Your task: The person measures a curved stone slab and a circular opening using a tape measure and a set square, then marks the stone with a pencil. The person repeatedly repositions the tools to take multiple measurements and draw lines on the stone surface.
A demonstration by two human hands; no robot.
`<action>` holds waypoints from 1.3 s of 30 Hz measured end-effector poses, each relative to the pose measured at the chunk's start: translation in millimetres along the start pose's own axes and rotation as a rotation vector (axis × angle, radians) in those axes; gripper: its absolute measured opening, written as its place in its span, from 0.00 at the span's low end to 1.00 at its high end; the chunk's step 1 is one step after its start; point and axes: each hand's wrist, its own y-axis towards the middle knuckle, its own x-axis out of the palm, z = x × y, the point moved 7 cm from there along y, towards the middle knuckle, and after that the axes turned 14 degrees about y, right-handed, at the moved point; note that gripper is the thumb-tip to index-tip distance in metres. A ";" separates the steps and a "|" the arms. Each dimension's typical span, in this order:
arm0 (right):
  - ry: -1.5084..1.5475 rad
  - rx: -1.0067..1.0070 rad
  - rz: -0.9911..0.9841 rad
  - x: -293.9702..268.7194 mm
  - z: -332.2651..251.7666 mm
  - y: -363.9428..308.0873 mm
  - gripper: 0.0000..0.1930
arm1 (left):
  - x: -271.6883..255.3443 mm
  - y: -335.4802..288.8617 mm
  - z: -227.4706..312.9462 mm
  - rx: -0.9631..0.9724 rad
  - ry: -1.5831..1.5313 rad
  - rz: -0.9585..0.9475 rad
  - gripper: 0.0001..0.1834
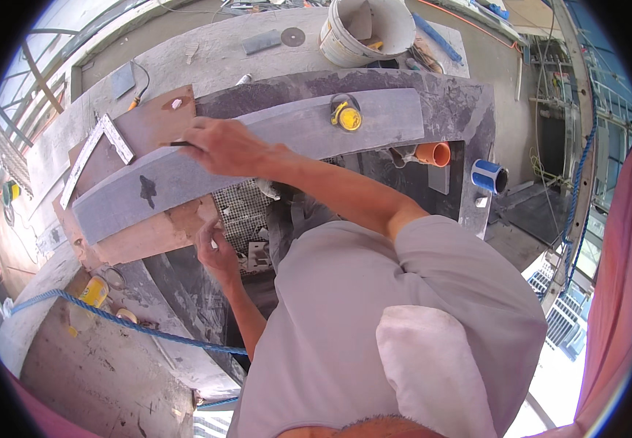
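Observation:
My right hand [222, 147] reaches across to the left, over a long curved grey slab [286, 135]. Closed fingers there grip a thin dark stick, apparently a pencil [175, 144], its tip pointing left above the slab's far edge. Lower down, my left hand [217, 252] is at the near edge of a reddish-brown board [170, 230] lying under the slab. Its fingers are curled, and whatever they pinch is too small to tell. A dark stain [147, 191] marks the slab's left part. Toward the right end sits a round yellow-and-black tool [347, 117], possibly a tape measure.
A white angle square [95, 157] lies left of the slab. Behind stand a white bucket [338, 36], a grey block [261, 41] and a round disc [292, 36]. At right are an orange tube [433, 154] and a blue cylinder [487, 177]. Blue rope [148, 333] crosses lower left.

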 end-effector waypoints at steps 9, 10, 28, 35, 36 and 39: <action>-0.749 0.620 -0.009 -209.3 64.1 -160.9 0.35 | -7.5 17.6 22.7 0.110 -0.125 0.016 0.13; -0.781 0.689 -0.065 -208.3 80.1 -168.8 0.38 | -10.8 17.3 24.6 0.110 -0.194 0.060 0.13; 0.866 1.116 -1.057 251.8 33.2 -236.3 0.36 | -44.2 -174.6 -90.6 -0.608 -0.496 0.949 0.09; 1.005 0.991 -1.310 372.7 74.5 -331.4 0.24 | -25.3 -364.2 -50.7 -0.618 0.149 1.253 0.11; 1.020 0.944 -1.329 376.7 80.7 -347.6 0.20 | -1.5 -388.0 -46.7 -0.664 0.143 1.298 0.11; 0.931 0.906 -1.417 360.4 106.4 -407.1 0.18 | 111.9 -437.5 -58.6 -0.849 -0.374 1.294 0.09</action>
